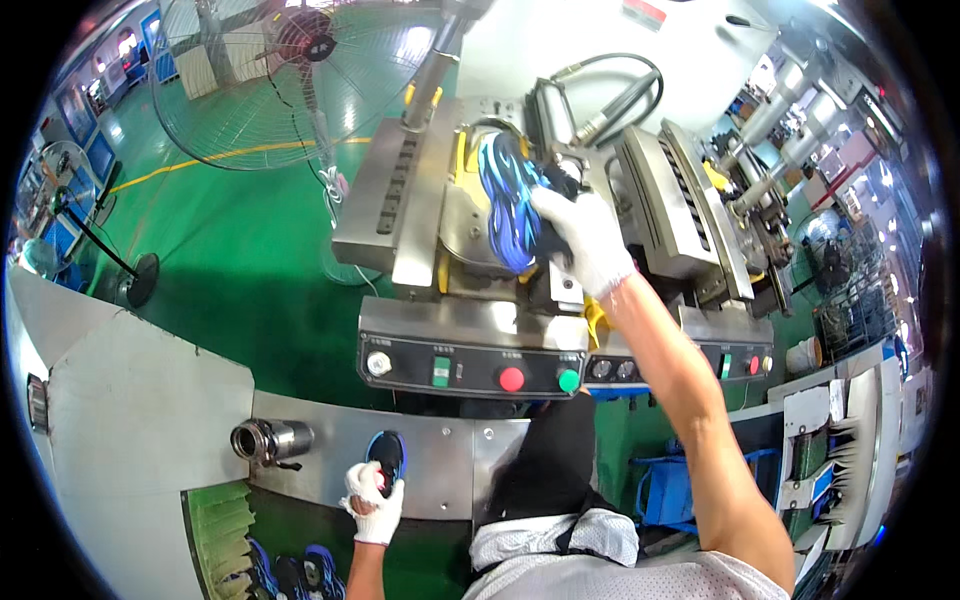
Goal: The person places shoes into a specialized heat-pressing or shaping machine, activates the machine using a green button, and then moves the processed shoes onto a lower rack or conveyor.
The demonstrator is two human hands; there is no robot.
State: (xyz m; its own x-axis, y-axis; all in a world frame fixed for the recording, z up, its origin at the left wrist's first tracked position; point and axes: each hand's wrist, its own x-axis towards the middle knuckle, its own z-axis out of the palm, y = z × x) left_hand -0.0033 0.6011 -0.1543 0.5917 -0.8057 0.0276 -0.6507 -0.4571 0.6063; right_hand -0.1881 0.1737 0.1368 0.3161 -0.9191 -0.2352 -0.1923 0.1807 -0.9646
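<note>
My right hand (585, 235), in a white glove, grips a blue and black shoe (510, 200) held sole-outward inside the open metal press (440, 200). My left hand (372, 505), also gloved, is low at the front and presses on a dark oval button ringed in blue (388, 452) on the steel panel (440, 470). A small red part shows between its fingers.
The machine's control panel (470, 365) carries a white knob, a green switch, a red button and a green button. A standing fan (300, 70) is on the green floor at the left. More blue shoes (290, 572) lie on a belt at lower left.
</note>
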